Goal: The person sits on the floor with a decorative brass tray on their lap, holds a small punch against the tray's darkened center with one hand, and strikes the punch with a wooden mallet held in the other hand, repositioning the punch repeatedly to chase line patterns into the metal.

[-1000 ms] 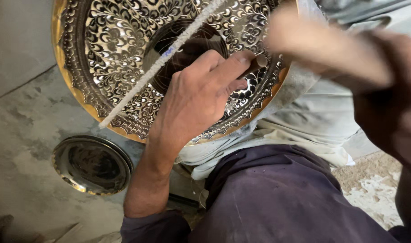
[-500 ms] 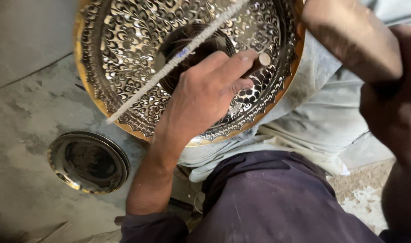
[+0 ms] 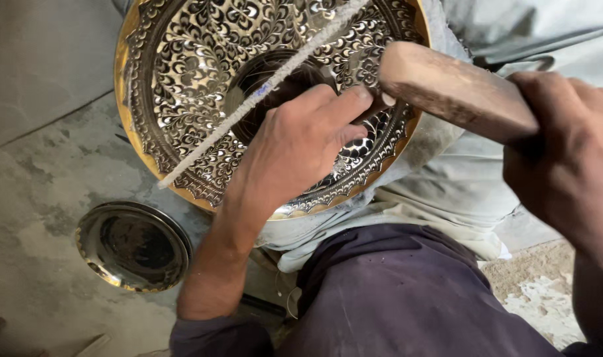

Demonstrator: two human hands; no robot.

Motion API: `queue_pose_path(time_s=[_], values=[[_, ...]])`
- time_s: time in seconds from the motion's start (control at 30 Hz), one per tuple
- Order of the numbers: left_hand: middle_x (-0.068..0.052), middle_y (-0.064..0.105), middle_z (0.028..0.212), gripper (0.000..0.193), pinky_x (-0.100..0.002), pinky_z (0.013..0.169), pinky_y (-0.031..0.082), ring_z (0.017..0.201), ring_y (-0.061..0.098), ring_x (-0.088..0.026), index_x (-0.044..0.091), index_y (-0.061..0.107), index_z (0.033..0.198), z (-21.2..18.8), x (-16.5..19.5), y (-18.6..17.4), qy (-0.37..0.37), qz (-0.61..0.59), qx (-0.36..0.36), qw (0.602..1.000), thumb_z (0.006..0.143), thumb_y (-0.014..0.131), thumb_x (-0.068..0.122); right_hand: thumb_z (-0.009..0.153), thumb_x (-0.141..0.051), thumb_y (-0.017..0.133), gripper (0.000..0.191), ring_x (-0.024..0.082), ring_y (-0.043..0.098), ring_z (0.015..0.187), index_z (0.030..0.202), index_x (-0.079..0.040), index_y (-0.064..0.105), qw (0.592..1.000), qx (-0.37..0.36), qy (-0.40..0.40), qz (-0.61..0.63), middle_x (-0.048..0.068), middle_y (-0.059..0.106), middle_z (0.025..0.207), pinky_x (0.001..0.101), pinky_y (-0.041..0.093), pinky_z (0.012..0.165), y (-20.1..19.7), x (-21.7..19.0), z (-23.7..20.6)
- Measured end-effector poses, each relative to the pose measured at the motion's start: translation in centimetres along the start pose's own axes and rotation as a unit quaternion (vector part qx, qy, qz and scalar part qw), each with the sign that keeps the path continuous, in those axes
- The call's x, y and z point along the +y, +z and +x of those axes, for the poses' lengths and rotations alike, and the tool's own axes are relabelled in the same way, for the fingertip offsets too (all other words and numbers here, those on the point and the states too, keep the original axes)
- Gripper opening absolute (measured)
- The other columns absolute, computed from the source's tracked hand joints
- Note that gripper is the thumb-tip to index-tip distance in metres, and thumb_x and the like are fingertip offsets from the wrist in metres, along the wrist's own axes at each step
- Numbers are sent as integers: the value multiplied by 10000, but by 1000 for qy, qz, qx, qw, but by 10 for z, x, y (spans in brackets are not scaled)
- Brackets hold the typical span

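A person's left hand (image 3: 295, 149) rests on a large engraved brass tray (image 3: 195, 86), its fingers closed around a small chisel whose end (image 3: 387, 99) shows beside the fingertips, while the right hand (image 3: 565, 165) is clenched on the handle of a wooden mallet (image 3: 447, 89) whose head meets that end. The tray sits propped on the person's lap, a frayed white cord (image 3: 248, 106) slanting across it. A small round metal dish (image 3: 133, 246) lies on the concrete floor (image 3: 37, 185) nearby.
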State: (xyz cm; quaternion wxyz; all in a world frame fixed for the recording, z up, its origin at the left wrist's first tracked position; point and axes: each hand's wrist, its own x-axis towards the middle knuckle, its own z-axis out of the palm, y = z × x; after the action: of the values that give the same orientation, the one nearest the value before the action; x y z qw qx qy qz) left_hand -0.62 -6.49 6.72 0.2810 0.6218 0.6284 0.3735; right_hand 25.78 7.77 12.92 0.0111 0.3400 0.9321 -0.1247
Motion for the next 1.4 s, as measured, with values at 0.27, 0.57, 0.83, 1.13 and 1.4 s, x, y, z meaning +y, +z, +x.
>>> queue_pose_path(time_s=[0.27, 0.57, 0.83, 1.13, 1.4], values=[[-90, 560, 858, 391, -413, 581, 501, 675, 610, -265, 142, 616, 1362, 7, -5, -2, 16, 29, -39, 999, 1006, 766, 205, 991, 75, 618, 432, 308, 635, 1077, 1403, 80, 485, 950, 78, 22, 303, 216, 620, 1243, 373, 545, 979, 50, 50, -22], [-88, 526, 866, 358, -439, 600, 479, 703, 598, -284, 160, 596, 1332, 10, -2, -6, 28, 36, -49, 998, 1021, 771, 192, 1002, 20, 709, 379, 174, 704, 980, 1320, 31, 505, 935, 88, 74, 334, 127, 668, 1136, 288, 584, 852, 44, 18, -30], [-88, 528, 866, 366, -431, 583, 478, 688, 593, -282, 152, 606, 1327, 9, -2, -5, 25, 38, -50, 998, 1005, 780, 181, 999, 101, 700, 513, 236, 702, 1031, 1421, -99, 488, 969, 58, 33, 240, 166, 672, 1192, 320, 567, 905, 51, 24, -39], [-91, 565, 898, 369, -426, 605, 515, 730, 640, -293, 142, 621, 1322, 11, -2, -5, 24, 28, -58, 998, 988, 777, 141, 992, 54, 732, 577, 274, 662, 1137, 1470, -33, 423, 969, 70, 62, 229, 197, 642, 1203, 367, 543, 1008, 51, 30, -45], [-93, 561, 889, 387, -436, 593, 509, 722, 637, -301, 162, 624, 1333, 12, -2, -6, 26, 31, -63, 997, 978, 767, 108, 906, 13, 779, 568, 246, 702, 977, 1408, 11, 511, 956, 71, 120, 260, 163, 702, 1034, 344, 570, 935, 19, -9, -24]])
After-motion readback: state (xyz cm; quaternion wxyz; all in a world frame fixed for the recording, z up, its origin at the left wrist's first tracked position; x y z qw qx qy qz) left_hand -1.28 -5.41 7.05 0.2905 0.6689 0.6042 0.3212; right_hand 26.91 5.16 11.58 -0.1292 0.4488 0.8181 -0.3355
